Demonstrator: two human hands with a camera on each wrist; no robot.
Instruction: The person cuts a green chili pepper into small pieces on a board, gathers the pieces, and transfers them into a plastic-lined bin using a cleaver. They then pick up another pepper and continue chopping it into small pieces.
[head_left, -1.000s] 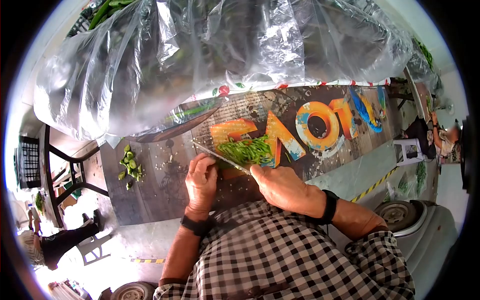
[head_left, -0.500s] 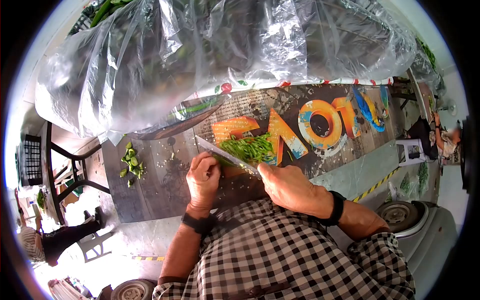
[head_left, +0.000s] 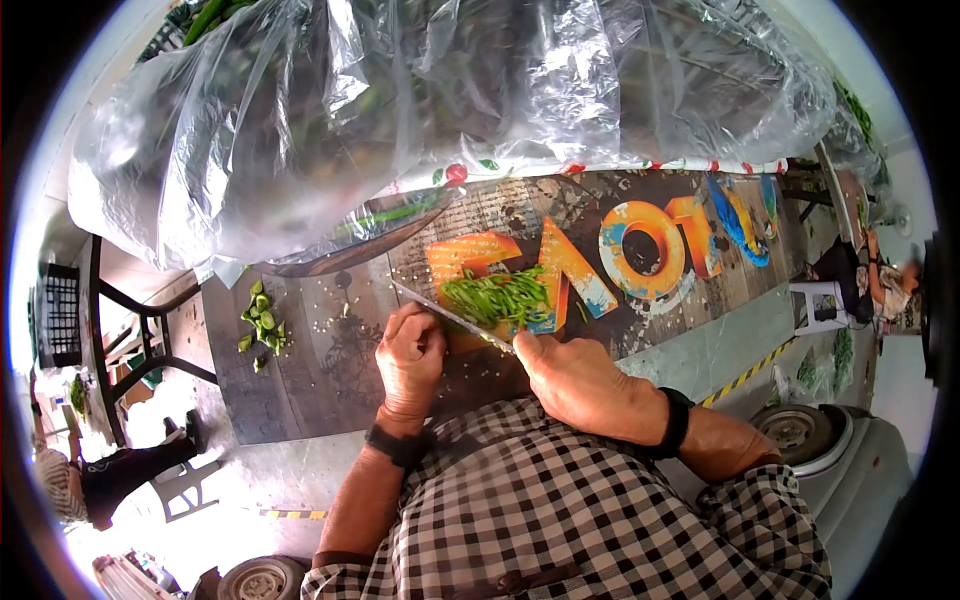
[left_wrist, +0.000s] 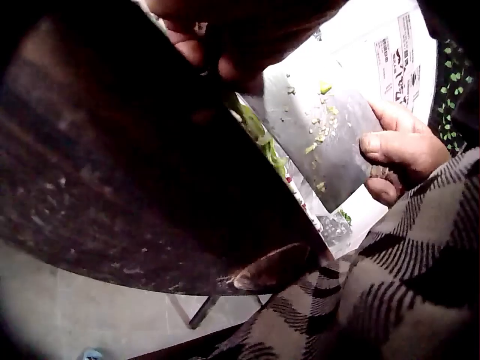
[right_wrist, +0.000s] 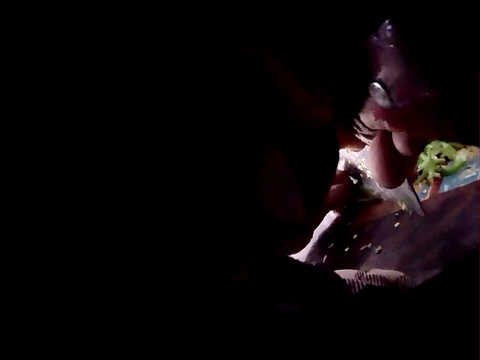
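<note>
A wide-bladed kitchen knife (head_left: 448,312) is gripped by my right hand (head_left: 595,388), its blade slanting up and left toward my left hand. With fingers curled, my left hand (head_left: 408,362) holds green pepper down at the near side of the blade; its fingers mostly hide the piece. Thin green pepper strips (head_left: 498,298) lie heaped just beyond the knife. In the left wrist view, small pale bits cling to the flat steel blade (left_wrist: 330,142), and cut green pepper (left_wrist: 259,135) shows along its edge. The right wrist view is mostly dark.
Pepper scraps (head_left: 262,322) and scattered seeds lie on the left of the printed wooden table (head_left: 300,395). Clear plastic sheeting (head_left: 480,90) covers produce along the far side. Other people sit at far left and far right, and a wheel (head_left: 792,432) stands at lower right.
The knife blade tilted, showing its flat side half a second ago, and now stands edge-on again beside the left fingers. Both hands have shifted slightly right in view.
</note>
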